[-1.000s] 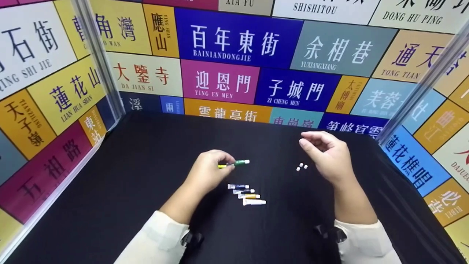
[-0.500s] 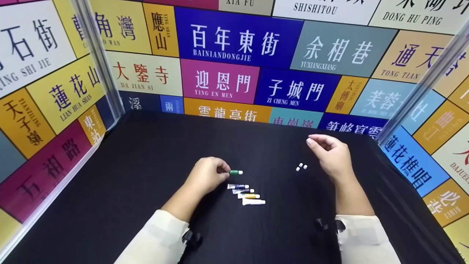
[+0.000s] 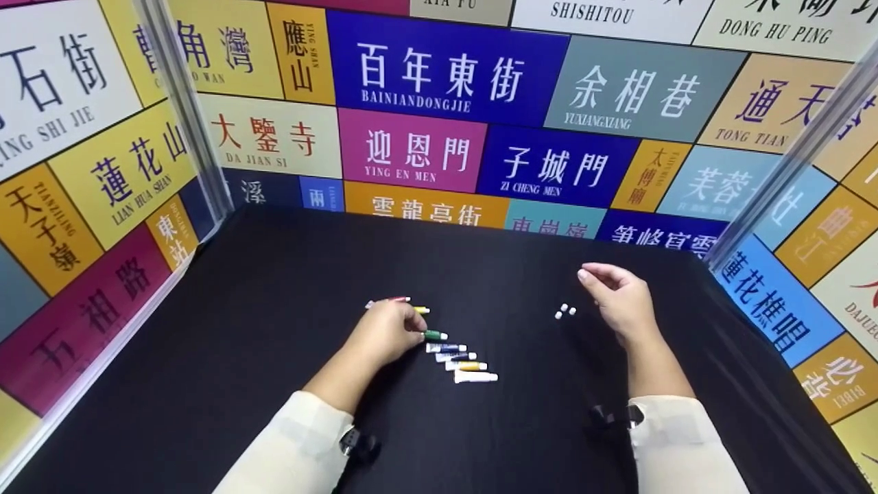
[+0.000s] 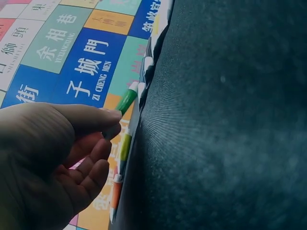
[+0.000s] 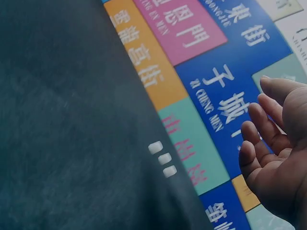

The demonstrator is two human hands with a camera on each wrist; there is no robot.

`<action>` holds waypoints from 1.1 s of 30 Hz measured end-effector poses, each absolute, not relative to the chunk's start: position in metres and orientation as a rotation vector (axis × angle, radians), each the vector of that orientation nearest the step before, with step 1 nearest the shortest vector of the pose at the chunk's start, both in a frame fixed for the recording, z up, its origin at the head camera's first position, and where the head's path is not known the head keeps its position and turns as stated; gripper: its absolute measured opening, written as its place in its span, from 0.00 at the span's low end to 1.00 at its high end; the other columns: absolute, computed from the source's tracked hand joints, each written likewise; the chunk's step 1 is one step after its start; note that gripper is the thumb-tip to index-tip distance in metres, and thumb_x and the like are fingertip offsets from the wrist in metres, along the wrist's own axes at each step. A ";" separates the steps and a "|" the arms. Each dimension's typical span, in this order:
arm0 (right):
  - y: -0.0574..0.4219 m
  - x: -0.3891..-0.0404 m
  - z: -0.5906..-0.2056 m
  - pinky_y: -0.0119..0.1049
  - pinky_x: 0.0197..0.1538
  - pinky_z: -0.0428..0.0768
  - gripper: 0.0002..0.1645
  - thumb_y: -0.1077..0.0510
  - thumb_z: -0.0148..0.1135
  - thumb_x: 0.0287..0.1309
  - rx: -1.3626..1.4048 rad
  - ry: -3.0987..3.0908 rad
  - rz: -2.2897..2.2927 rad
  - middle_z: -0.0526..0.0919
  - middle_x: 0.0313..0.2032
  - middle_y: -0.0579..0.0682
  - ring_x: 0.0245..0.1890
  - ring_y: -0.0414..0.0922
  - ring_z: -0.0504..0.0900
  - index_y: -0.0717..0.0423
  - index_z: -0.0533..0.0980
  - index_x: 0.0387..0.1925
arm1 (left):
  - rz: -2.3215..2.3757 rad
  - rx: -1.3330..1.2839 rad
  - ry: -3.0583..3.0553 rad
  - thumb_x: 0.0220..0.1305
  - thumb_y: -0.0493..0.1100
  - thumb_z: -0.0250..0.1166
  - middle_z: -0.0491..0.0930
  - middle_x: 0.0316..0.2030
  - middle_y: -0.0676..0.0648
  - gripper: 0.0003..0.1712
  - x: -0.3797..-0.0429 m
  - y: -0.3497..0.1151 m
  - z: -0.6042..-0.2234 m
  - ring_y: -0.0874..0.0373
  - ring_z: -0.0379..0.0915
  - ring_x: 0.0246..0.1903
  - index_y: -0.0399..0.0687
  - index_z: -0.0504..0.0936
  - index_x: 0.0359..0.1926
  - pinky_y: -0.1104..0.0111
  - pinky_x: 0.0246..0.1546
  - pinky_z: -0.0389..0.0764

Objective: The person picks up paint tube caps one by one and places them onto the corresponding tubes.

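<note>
My left hand (image 3: 391, 331) pinches a small green paint tube (image 3: 435, 335) with a white cap, close over the black cloth. In the left wrist view the thumb and forefinger grip the lower part of this tube, and its cap points away from the hand. Just nearer lie a dark blue tube (image 3: 447, 348), another dark tube (image 3: 457, 357), an ochre tube (image 3: 468, 366) and a white tube (image 3: 476, 377), staggered in a row. Beyond the hand, partly hidden by it, are a red tube (image 3: 396, 300) and a yellow tube (image 3: 421, 311). My right hand (image 3: 623, 298) holds nothing, its fingers loosely bent.
Three small white pieces (image 3: 565, 311) lie on the black cloth (image 3: 521, 432) left of the right hand; the right wrist view shows them in a short line. Panels with printed place names (image 3: 439, 82) stand behind and at both sides of the table.
My left hand has brought the green tube nearer and slightly left, down beside the row of tubes. The red and yellow tubes now show behind it. My right hand has shifted slightly right and nearer.
</note>
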State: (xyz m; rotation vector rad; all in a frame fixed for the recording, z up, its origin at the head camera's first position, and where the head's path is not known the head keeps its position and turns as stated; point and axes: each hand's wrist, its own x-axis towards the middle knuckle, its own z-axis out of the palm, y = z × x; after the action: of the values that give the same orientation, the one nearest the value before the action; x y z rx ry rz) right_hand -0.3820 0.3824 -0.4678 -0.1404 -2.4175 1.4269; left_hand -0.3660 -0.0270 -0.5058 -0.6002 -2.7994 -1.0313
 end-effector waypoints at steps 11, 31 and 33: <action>0.395 -0.390 -0.492 0.29 0.41 0.84 0.30 0.41 0.73 0.67 -0.241 -2.450 1.508 0.86 0.40 0.27 0.38 0.32 0.80 0.55 0.84 0.61 | -1.036 -0.642 -2.837 0.57 0.35 0.76 0.92 0.31 0.51 0.04 -0.365 -0.027 -0.511 0.54 0.86 0.36 0.46 0.94 0.34 0.56 0.49 0.86; 0.405 -0.395 -0.513 0.28 0.46 0.83 0.36 0.37 0.71 0.68 -0.279 -2.582 1.434 0.88 0.52 0.40 0.45 0.31 0.81 0.56 0.81 0.66 | -1.025 -0.788 -2.885 0.62 0.29 0.68 0.94 0.38 0.51 0.13 -0.362 -0.023 -0.514 0.57 0.84 0.38 0.47 0.95 0.41 0.56 0.51 0.85; 0.406 -0.395 -0.515 0.27 0.45 0.82 0.35 0.38 0.71 0.68 -0.272 -2.594 1.420 0.88 0.50 0.38 0.44 0.31 0.81 0.56 0.81 0.66 | -1.024 -0.807 -2.883 0.62 0.29 0.68 0.94 0.39 0.50 0.13 -0.362 -0.023 -0.514 0.56 0.84 0.39 0.46 0.94 0.41 0.56 0.51 0.85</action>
State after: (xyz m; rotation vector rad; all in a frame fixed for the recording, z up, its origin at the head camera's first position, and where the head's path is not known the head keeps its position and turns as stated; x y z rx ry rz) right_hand -0.3954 0.4056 -0.5147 -0.2717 -2.5939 1.4203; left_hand -0.3618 -0.0228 -0.5136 -0.8070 -2.8828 -1.0242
